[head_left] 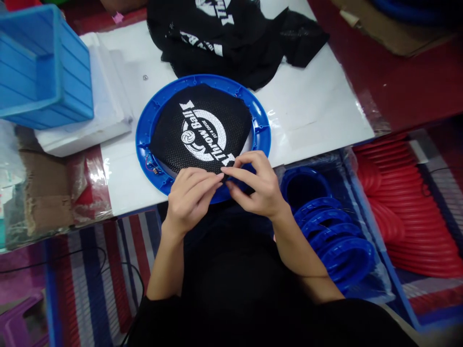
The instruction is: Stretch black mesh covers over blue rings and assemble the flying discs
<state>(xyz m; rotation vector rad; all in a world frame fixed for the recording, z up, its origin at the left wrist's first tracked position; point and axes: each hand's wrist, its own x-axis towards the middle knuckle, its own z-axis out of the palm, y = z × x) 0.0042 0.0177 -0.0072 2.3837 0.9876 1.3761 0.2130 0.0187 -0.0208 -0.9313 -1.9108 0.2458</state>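
A blue ring (263, 137) lies at the near edge of the desk (307, 120), slightly overhanging it, with a printed black mesh disc (170, 130) across its opening. The left hand (190, 195) pinches the disc's near edge between thumb and fingers. The right hand (258, 185) has its fingertips at the same spot; whether they grip, I cannot tell in this slight blur. More black mesh (238, 48) is heaped towards the desk's far edge; a blue bin (74, 72) stands by its left edge.
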